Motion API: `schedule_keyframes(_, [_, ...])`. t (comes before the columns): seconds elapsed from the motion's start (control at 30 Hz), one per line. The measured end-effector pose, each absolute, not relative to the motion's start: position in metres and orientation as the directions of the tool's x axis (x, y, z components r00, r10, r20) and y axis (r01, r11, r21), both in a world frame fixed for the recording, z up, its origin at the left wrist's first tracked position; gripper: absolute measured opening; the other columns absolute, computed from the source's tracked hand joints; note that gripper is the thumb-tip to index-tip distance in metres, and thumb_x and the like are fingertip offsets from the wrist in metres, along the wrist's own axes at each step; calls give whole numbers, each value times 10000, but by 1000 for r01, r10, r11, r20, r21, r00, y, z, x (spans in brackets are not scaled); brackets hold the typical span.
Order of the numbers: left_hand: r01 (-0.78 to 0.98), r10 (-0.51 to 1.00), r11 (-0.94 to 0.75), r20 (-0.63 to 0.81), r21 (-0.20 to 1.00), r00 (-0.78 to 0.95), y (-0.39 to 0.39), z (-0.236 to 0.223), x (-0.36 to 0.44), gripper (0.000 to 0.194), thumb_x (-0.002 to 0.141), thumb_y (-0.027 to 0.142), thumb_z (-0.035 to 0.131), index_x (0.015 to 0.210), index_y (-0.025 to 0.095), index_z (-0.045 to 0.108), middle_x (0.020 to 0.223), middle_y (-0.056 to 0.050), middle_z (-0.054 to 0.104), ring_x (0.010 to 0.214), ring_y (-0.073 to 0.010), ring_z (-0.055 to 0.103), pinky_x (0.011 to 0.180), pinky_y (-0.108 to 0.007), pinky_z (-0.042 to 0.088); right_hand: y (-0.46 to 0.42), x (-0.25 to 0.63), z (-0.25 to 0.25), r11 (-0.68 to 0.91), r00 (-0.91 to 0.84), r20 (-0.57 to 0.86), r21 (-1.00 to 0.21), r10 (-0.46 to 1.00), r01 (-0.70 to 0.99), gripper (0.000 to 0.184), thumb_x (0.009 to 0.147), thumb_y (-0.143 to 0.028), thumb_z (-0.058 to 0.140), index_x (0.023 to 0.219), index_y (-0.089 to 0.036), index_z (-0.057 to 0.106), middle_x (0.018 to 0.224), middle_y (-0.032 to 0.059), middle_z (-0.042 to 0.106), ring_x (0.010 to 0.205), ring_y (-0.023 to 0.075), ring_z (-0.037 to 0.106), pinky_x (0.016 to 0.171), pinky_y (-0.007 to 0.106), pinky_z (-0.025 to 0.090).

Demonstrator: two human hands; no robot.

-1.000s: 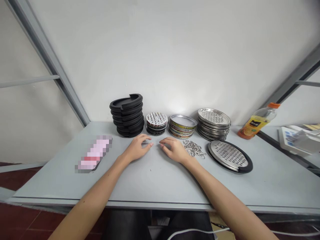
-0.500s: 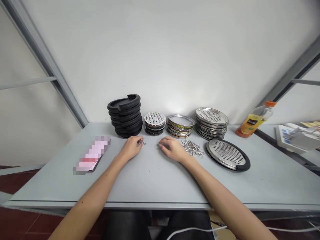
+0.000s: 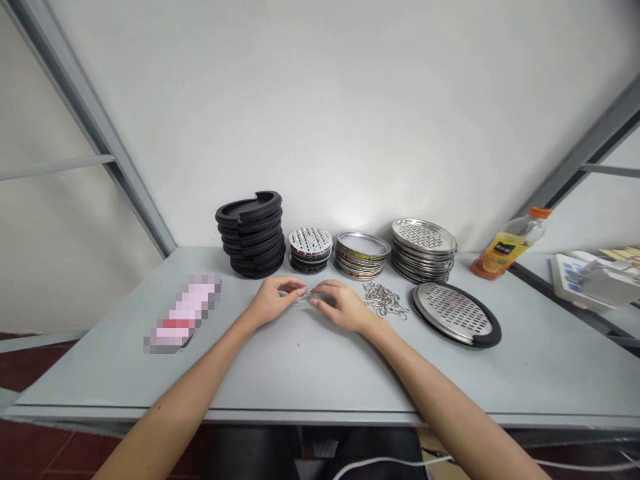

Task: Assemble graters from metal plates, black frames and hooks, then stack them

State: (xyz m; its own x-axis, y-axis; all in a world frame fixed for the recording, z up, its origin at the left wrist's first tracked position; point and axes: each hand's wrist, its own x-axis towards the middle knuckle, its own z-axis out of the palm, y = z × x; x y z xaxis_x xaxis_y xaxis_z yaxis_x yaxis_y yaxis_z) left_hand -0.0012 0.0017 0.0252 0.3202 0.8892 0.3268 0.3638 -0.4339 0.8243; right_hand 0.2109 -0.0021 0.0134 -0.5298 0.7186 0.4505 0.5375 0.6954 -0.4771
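Observation:
Between my two hands, above the grey tabletop, is a small bent-wire metal clip (image 3: 306, 296), blurred and partly hidden by fingertips. My left hand (image 3: 275, 301) pinches it between thumb and index finger. From the other side my right hand (image 3: 345, 307) closes its thumb and fingertips on the clip's near end. Just right of that hand lies a loose heap of similar metal clips (image 3: 385, 300). Behind the hands stand a short stack of small perforated grater discs (image 3: 311, 241) and a stack of round metal lids or trays (image 3: 363, 245).
Notched black rings (image 3: 253, 233) are stacked at the back left, larger perforated discs (image 3: 424, 240) at the back right. A black-rimmed grater disc (image 3: 455, 312) lies nearer, right of the clips. A phone (image 3: 185, 313) lies left; an orange-capped bottle (image 3: 510, 243) leans far right.
My left hand has moved right with the clip, and my right hand has shifted slightly left. Their fingertips, apart before, now meet around the clip.

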Motion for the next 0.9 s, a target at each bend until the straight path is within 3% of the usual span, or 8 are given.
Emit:
schedule_keyframes(0.37, [108, 905, -332, 284, 937, 317, 0, 29, 0, 356, 730, 376, 747, 975, 123, 697, 958, -112, 742, 909, -251, 704, 891, -404, 550, -8, 208, 22, 676, -488, 482, -628, 727, 386, 199, 903, -310, 536, 919, -197, 699, 964, 65, 694, 918, 186, 627, 864, 333, 479])
schedule_keyframes(0.63, [-19, 915, -269, 262, 963, 307, -4, 34, 3, 344, 702, 326, 778, 963, 116, 701, 959, -111, 743, 930, -248, 697, 878, -395, 557, -8, 198, 11, 406, -526, 232, -880, 818, 244, 260, 843, -387, 608, 937, -166, 708, 890, 51, 703, 747, 149, 608, 674, 263, 474])
schedule_keyframes(0.8, [-111, 905, -237, 261, 965, 337, -5, 32, 5, 293, 714, 273, 773, 958, 130, 701, 948, -93, 742, 920, -233, 697, 851, -369, 561, -8, 195, 12, 319, -553, 201, -940, 809, 125, 297, 816, -410, 635, 934, -143, 688, 808, 26, 647, 677, 118, 535, 629, 250, 426])
schedule_keyframes(0.9, [-125, 898, -235, 264, 964, 352, -6, 32, 6, 394, 724, 267, 764, 1086, 149, 666, 929, -82, 739, 931, -234, 689, 837, -371, 559, -9, 196, 16, 245, -595, 162, -968, 787, 60, 301, 794, -425, 652, 840, -129, 686, 723, 7, 606, 619, 98, 476, 596, 247, 390])
